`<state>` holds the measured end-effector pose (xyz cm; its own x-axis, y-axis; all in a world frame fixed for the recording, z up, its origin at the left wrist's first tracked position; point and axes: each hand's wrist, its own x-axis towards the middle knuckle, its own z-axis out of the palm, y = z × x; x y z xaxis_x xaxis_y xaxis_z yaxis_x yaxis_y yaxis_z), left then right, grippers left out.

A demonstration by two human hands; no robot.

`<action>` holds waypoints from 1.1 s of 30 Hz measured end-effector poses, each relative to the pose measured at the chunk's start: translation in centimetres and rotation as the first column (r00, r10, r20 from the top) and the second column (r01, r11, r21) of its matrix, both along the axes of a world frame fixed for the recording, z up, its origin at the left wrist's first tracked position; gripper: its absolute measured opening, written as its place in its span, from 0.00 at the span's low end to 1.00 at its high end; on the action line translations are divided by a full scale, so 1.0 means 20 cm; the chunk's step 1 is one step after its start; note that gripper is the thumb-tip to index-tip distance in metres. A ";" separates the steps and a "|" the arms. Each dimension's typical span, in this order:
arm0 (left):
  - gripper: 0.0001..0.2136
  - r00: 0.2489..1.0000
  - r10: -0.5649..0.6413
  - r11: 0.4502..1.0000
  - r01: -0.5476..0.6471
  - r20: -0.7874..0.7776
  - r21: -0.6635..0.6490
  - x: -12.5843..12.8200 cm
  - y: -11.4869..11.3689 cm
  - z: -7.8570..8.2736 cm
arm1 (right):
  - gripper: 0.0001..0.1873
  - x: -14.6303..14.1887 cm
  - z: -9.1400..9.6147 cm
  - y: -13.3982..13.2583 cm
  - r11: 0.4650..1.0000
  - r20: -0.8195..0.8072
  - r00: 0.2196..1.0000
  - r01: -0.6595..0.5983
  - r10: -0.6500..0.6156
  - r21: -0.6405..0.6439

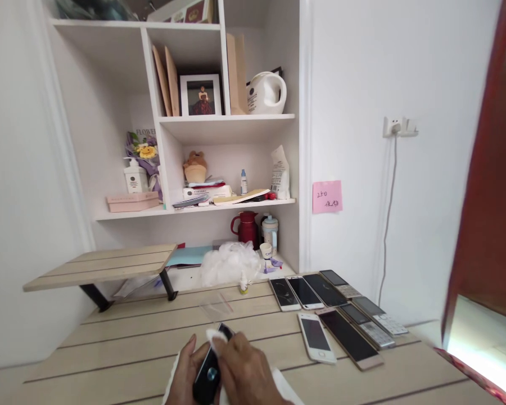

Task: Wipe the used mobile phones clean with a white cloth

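Note:
My left hand (186, 368) is wrapped round a black mobile phone (207, 378) with a round silvery button near its lower end. My right hand (247, 371) pinches a piece of white cotton (216, 339) and presses it against the phone's upper part. The fingers hide much of the phone. Beyond the hands lies a small clear zip bag (216, 304). To the right, a white smartphone (316, 337) lies by a larger gold-edged smartphone (349, 340), with several other smartphones and keypad phones behind them.
A raised wooden stand (109, 264) occupies the table's left back. A small white bottle (243, 283) stands at the back, before a plastic bag of white cotton (231, 263). Behind are a red jug (247, 228), a small cup (265, 251) and loaded shelves (227, 130).

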<state>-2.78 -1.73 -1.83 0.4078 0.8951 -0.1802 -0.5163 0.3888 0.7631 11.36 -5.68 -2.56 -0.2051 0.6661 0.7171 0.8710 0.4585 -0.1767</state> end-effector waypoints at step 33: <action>0.19 1.000 0.013 1.000 -0.013 0.011 0.013 0.03 -0.08 0.07 | 0.15 0.01 0.08 -0.05 0.997 -0.010 0.999 0.038 -0.039 -0.066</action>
<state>-2.10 -3.23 -0.34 0.3977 0.9027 -0.1644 -0.5293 0.3721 0.7625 11.60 -6.60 -0.92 -0.1706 0.7193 0.6734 0.8853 0.4119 -0.2157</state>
